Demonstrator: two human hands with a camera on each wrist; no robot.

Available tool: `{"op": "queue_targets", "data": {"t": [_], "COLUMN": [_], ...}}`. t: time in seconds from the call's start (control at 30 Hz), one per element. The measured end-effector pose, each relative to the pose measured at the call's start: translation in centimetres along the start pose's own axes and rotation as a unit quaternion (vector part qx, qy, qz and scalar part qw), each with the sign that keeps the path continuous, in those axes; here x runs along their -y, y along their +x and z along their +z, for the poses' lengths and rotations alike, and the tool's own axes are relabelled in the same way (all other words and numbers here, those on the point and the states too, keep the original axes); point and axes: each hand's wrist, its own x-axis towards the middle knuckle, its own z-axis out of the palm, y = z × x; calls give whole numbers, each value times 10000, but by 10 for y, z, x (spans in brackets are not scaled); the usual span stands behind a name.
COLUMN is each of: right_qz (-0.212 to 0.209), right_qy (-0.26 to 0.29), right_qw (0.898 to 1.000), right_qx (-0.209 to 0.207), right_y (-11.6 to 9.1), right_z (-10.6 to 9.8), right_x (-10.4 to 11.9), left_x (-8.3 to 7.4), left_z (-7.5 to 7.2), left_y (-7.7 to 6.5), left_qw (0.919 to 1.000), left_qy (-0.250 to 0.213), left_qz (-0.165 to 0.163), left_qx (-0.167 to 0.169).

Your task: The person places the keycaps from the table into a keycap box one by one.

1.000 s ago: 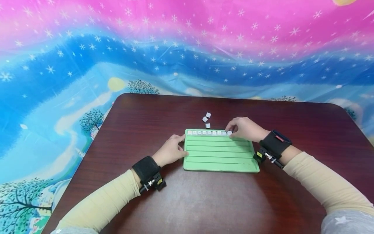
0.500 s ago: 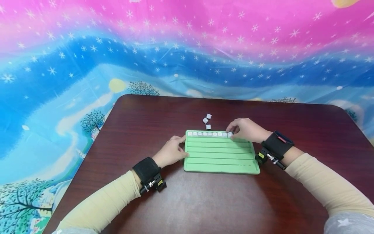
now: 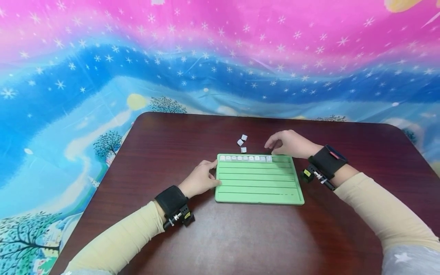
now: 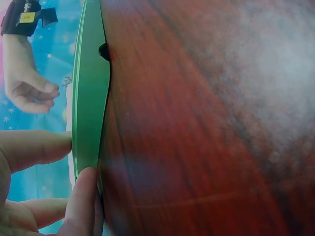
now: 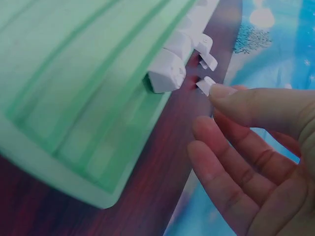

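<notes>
My left hand [image 3: 199, 178] grips the left edge of a light green grooved tray [image 3: 258, 181], its fingers and thumb against the rim in the left wrist view. White keycaps [image 3: 245, 158] stand side by side in the tray's far groove, starting from the left end. The last keycap [image 5: 166, 71] of that row shows large in the right wrist view. Just beyond the tray's far right part hovers my right hand [image 3: 292, 144], fingers loosely bent and nothing between them. Three loose keycaps [image 3: 243, 150] lie on the table past the tray, left of that hand.
The dark brown wooden table [image 3: 165, 145] extends around the tray on all sides. A colourful cloth [image 3: 220, 65] with snowflakes and trees hangs behind the table. Black straps with small cameras sit on both wrists.
My right hand has let go of the last keycap in the row and moved up and away past the tray's far edge. The left hand stays at the tray's left edge.
</notes>
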Motion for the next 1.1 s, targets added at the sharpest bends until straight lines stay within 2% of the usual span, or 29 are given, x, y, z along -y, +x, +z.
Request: {"op": "queue_targets", "data": {"t": [0.33,0.53,0.87,1.1], "right_qz": [-325,-381,-556,-660], "right_qy": [-131,-195,-353,-545], "right_qw": [9994,9990,9966,9938], "right_qx": [-33,125,488,716], "right_y": [40,60,76,82], "right_z": [10,20,30,36], "right_x": [8,17,32,35], "left_x": [2,0,1,2], "left_z": [1,1,0,-1], "left_y": [-1,0,2,1], "left_qw": [10000,10000,10000,10000], "left_qy": [21,65,68,-9], "left_qz": [-11,13,35,82], "left_qx": [-33,-24,-4,43]}}
